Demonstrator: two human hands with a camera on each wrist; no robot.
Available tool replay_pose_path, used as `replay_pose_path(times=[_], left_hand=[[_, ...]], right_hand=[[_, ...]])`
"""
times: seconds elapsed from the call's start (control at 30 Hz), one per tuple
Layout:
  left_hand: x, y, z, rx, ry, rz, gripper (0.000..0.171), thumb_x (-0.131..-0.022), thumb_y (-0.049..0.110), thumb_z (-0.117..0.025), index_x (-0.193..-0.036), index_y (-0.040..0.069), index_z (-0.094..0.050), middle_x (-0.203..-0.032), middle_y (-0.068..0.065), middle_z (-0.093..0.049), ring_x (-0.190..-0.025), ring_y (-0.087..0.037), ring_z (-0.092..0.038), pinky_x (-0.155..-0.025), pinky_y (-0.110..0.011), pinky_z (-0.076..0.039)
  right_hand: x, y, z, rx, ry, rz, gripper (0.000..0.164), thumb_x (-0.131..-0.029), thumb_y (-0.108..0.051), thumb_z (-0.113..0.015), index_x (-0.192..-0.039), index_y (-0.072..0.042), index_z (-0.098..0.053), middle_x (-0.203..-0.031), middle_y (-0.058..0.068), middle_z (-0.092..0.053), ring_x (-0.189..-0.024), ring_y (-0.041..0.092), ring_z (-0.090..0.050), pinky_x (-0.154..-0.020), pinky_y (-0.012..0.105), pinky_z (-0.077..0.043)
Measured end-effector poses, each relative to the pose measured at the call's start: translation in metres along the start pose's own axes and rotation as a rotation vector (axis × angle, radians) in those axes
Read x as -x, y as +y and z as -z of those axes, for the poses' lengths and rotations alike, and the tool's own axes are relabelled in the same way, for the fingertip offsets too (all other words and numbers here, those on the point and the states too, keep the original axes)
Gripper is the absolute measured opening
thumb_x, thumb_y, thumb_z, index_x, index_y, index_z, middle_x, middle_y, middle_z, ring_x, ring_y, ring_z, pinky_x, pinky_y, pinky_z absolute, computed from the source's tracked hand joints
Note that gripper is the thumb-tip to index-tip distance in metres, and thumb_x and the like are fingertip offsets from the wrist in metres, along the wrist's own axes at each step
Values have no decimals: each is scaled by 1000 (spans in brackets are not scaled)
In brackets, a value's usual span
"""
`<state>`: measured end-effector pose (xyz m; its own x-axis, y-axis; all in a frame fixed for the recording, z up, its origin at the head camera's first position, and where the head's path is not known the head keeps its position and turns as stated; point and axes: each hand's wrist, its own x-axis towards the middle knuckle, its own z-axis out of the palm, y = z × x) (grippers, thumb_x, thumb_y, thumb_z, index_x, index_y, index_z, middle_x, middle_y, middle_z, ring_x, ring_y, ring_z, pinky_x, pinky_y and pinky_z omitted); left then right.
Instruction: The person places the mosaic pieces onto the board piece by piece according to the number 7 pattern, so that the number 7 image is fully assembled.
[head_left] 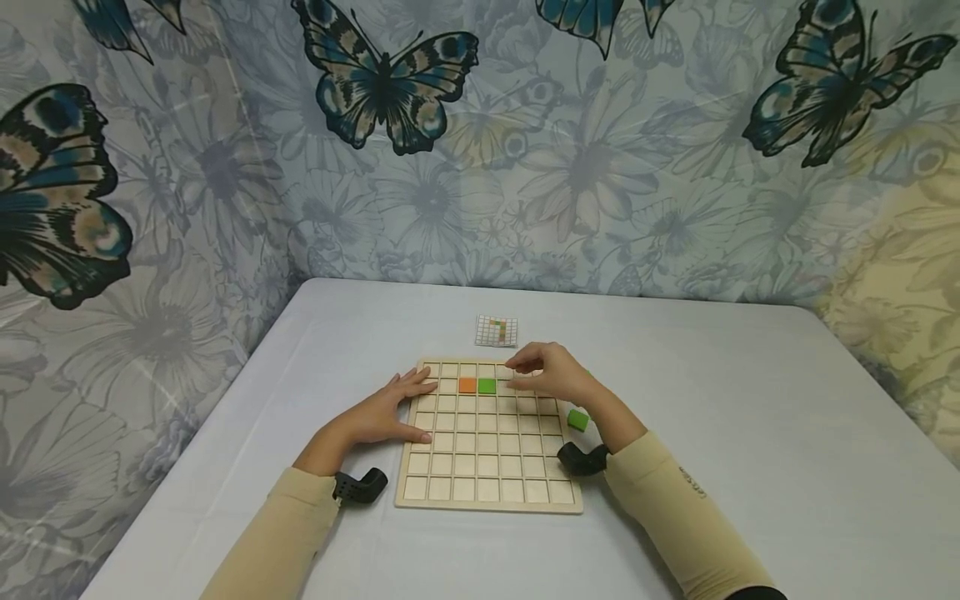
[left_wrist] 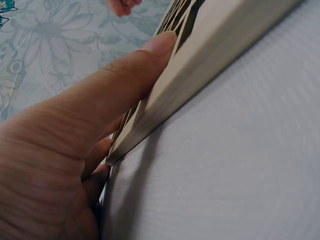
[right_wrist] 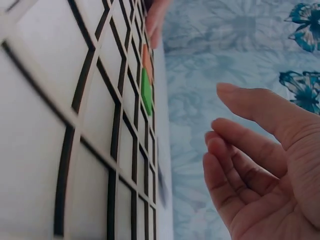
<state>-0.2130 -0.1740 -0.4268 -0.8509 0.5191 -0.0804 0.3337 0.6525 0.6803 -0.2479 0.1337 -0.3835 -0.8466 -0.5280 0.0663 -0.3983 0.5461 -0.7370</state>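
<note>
A wooden grid board (head_left: 487, 467) lies on the table, with an orange tile (head_left: 467, 385) and a green tile (head_left: 487, 386) side by side in its second row from the back. My left hand (head_left: 386, 411) rests along the board's left edge, thumb and fingers spread over the rim. Above the back right part of the board hovers my right hand (head_left: 555, 372); in the right wrist view its fingers (right_wrist: 225, 185) bend loosely, thumb apart, holding nothing. Beside the board's right edge, near the right wrist, lies a loose green piece (head_left: 577, 419).
Behind the board lies a small card (head_left: 497, 331) printed with a grid and coloured squares. A white cloth covers the table (head_left: 750, 400). Butterfly-patterned fabric (head_left: 465, 208) rises behind the table and at its left. Each wrist wears a black device (head_left: 362, 486).
</note>
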Motion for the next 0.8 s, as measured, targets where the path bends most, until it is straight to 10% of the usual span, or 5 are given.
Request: replay_pose_path(times=[0.8], left_hand=[[1, 1, -1, 23, 1, 3, 88, -68, 41, -81, -143, 17, -40, -158, -5, -12, -144, -37, 3, -115, -59, -4]], right_hand=[[79, 22, 32, 112, 70, -39, 29, -79, -17, -74, -103, -2, -68, -93, 8, -64, -84, 19, -61, -79, 36, -54]])
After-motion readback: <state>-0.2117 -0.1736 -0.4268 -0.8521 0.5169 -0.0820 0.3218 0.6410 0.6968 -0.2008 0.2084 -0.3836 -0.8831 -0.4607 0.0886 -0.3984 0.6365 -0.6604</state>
